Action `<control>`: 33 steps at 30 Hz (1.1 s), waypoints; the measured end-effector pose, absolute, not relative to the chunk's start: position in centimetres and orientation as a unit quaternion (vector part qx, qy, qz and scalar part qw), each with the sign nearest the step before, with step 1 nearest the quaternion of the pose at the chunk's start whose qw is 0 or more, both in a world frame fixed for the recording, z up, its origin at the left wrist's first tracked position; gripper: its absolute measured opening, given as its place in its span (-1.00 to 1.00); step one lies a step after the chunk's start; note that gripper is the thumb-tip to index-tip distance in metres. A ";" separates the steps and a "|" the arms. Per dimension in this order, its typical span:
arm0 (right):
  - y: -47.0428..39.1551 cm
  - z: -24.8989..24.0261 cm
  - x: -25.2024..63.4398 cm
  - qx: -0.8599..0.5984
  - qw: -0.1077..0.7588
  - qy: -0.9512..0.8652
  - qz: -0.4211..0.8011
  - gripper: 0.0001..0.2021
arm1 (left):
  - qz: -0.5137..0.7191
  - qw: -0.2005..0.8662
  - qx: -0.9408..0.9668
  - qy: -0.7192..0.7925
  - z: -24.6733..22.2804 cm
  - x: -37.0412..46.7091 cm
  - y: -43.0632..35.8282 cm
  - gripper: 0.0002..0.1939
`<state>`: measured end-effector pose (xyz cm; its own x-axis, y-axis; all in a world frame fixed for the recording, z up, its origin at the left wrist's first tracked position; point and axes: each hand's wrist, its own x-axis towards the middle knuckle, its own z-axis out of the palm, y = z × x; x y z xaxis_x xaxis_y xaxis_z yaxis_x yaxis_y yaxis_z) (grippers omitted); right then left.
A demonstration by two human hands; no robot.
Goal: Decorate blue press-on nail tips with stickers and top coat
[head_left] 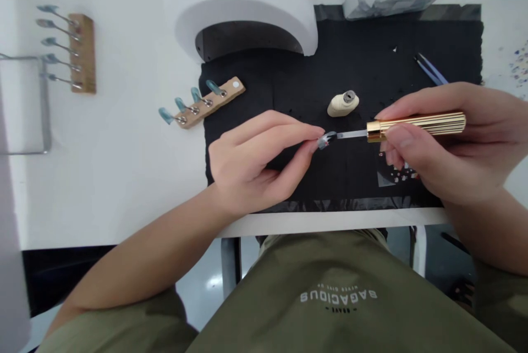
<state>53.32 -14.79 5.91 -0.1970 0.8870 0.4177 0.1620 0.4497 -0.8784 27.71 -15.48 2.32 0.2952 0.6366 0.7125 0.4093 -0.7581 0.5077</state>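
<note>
Fingers of the left hand (251, 166): thumb and forefinger pinched together on one nail tip (325, 142), centre of frame. Right hand (462, 163), right of frame: fingers closed around a gold-handled brush (414, 124) (its far end at the nail tip). Bottle (342, 105), open-necked, just above and right of centre. White lamp (251, 1), top centre-left.

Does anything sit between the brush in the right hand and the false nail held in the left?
Nothing visible does. The brush in the right hand reaches right up to the false nail in the left hand. The cream bottle stands on the far side of that line, not in it.
</note>
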 end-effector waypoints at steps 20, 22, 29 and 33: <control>-15.3 6.9 53.7 -0.376 0.477 -0.701 0.374 -0.75 | 0.488 0.117 0.801 0.325 2.4 27.5 -15.3 -0.81; -15.2 6.8 53.5 -0.356 0.481 -0.709 0.374 -0.71 | 0.491 0.112 0.799 0.328 2.4 27.7 -15.4 -0.79; -14.9 5.9 53.4 -0.354 0.497 -0.702 0.367 -0.68 | 0.483 0.127 0.798 0.338 2.6 27.8 -15.8 -0.77; -15.0 6.0 53.5 -0.384 0.501 -0.688 0.359 -0.79 | 0.499 0.115 0.796 0.322 2.6 27.8 -15.6 -0.81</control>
<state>53.49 -15.04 5.96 -0.2036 0.8874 0.4136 0.1680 0.4479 -0.8782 27.81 -15.60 2.58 0.2945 0.6278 0.7206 0.3983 -0.7660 0.5046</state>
